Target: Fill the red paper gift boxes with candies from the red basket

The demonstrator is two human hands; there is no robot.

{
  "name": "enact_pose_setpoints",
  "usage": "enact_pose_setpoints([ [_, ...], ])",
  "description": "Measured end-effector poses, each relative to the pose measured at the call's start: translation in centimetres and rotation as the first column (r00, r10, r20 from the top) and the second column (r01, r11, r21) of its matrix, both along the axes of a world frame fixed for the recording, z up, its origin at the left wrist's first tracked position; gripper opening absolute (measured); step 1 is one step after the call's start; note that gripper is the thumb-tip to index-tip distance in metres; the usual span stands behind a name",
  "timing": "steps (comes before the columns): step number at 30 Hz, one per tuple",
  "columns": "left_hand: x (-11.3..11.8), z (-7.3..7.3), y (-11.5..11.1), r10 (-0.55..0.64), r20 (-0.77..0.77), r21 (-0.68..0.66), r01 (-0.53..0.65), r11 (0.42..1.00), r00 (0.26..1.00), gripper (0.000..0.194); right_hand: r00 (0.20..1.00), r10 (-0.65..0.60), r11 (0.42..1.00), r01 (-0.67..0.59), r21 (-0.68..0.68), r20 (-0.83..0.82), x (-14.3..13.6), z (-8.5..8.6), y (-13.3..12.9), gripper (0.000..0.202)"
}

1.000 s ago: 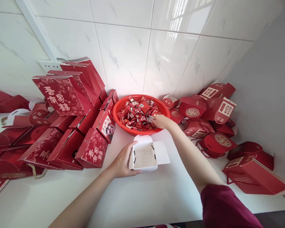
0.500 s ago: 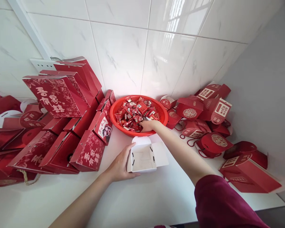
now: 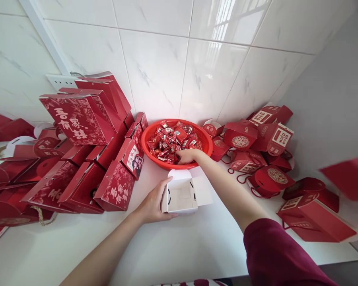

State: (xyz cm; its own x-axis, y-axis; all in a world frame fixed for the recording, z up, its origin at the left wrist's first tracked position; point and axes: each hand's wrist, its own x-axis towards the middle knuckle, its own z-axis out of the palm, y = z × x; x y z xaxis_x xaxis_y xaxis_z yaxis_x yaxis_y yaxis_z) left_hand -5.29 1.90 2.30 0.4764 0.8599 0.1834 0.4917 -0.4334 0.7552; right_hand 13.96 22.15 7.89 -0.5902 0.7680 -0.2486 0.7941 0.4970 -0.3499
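Observation:
A white box stands open on the white table, its flaps spread and no contents visible inside. My left hand grips its left side, thumb near the top edge and fingers along the bottom. Just behind the box sits a red plastic basket full of red-wrapped candies. My right hand reaches into the basket's front right part, fingers bent down among the candies; the fingertips are hidden, so what they hold cannot be made out.
Red printed boxes stand in rows and stacks at the left. More red boxes with cords lie piled at the right. A red piece shows at the right edge. Behind is a tiled wall with a socket strip.
The view has shifted slightly, moving the scene a little to the right. A red piece has appeared at the right edge. My right hand remains in the basket; my left still holds the box.

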Motion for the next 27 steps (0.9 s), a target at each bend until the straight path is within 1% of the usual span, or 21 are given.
enact_pose_setpoints([
  [3, 0.0, 0.1, 0.0, -0.009, 0.002, 0.000, 0.009, 1.000, 1.000, 0.118, 0.988, 0.051, 0.978, -0.079, -0.194, -0.147, 1.0, 0.4, 0.0, 0.023],
  [5, -0.1, 0.1, 0.0, -0.004, -0.002, -0.001, 0.004, 1.000, 1.000, 0.120, 0.960, 0.037, 0.961, -0.110, -0.254, -0.276, 1.8, 0.6, -0.2, 0.023],
  [9, -0.2, -0.1, 0.0, -0.005, 0.003, 0.003, 0.005, 1.000, 1.000, 0.120, 0.851, -0.049, 0.957, -0.110, -0.269, -0.523, 3.0, 0.3, -1.2, 0.020],
  [12, -0.2, -0.3, 0.1, -0.009, 0.012, 0.003, 0.009, 1.000, 1.000, 0.120, 0.748, -0.118, 0.963, -0.074, -0.258, -0.653, 3.4, -0.1, -2.0, 0.019],
  [14, -0.1, -0.3, 0.1, -0.005, 0.020, 0.005, 0.005, 1.000, 1.000, 0.121, 0.689, -0.153, 0.968, -0.041, -0.249, -0.708, 3.5, -0.3, -2.3, 0.021],
  [17, -0.1, -0.3, 0.1, -0.007, 0.027, 0.010, 0.007, 1.000, 1.000, 0.120, 0.623, -0.192, 0.972, 0.014, -0.235, -0.758, 3.6, -0.4, -2.5, 0.026],
  [21, -0.1, -0.2, 0.1, -0.016, 0.026, 0.012, 0.015, 1.000, 1.000, 0.119, 0.555, -0.231, 0.971, 0.086, -0.222, -0.799, 3.8, -0.5, -2.4, 0.031],
  [25, -0.1, -0.3, 0.2, -0.022, 0.022, -0.004, 0.022, 1.000, 1.000, 0.118, 0.510, -0.261, 0.965, 0.137, -0.222, -0.820, 4.0, -0.5, -2.4, 0.036],
  [27, -0.1, -0.3, 0.2, -0.025, 0.022, -0.010, 0.025, 1.000, 0.999, 0.117, 0.461, -0.285, 0.958, 0.176, -0.228, -0.840, 4.0, -0.4, -2.5, 0.038],
])
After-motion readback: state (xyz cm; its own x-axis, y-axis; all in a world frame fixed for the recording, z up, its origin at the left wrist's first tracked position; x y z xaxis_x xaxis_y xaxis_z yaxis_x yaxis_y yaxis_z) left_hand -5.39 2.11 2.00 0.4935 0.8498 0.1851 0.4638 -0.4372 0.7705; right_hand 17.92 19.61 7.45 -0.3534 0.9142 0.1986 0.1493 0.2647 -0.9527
